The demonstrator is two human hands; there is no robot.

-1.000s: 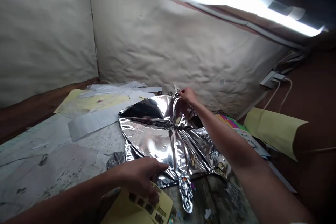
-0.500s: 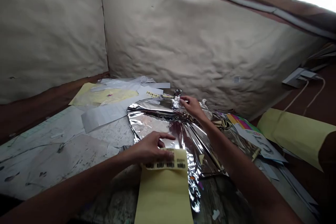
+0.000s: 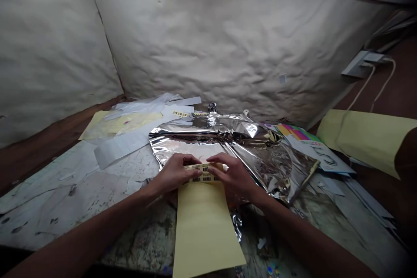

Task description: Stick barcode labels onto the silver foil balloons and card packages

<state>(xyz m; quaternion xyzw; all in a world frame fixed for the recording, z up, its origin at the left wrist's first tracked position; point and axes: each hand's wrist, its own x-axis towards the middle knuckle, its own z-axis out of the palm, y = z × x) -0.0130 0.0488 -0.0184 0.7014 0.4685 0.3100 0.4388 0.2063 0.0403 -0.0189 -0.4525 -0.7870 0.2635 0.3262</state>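
A long yellow label sheet (image 3: 205, 230) hangs toward me, with rows of small barcode labels along its top end. My left hand (image 3: 177, 173) pinches that end on the left, thumb on the labels. On the right, my right hand (image 3: 233, 176) is closed on the same end, thumb and fingers at the label edge. Beyond both hands lies a shiny silver foil balloon (image 3: 202, 132), flat and creased, with a tab at its top. Whether a single label is lifted off the sheet, I cannot make out.
White papers and clear plastic (image 3: 143, 110) lie at the back left. Colourful packaging printed with a 5 (image 3: 322, 156) rests to the right. A yellow paper roll (image 3: 365, 137) and a wall socket with white cables (image 3: 361, 63) are farther right. The worktop (image 3: 143, 234) is stained.
My right hand has left the foil balloon's top and come back to the label sheet. My left hand now pinches the sheet's end, which is raised. The view has shifted somewhat.
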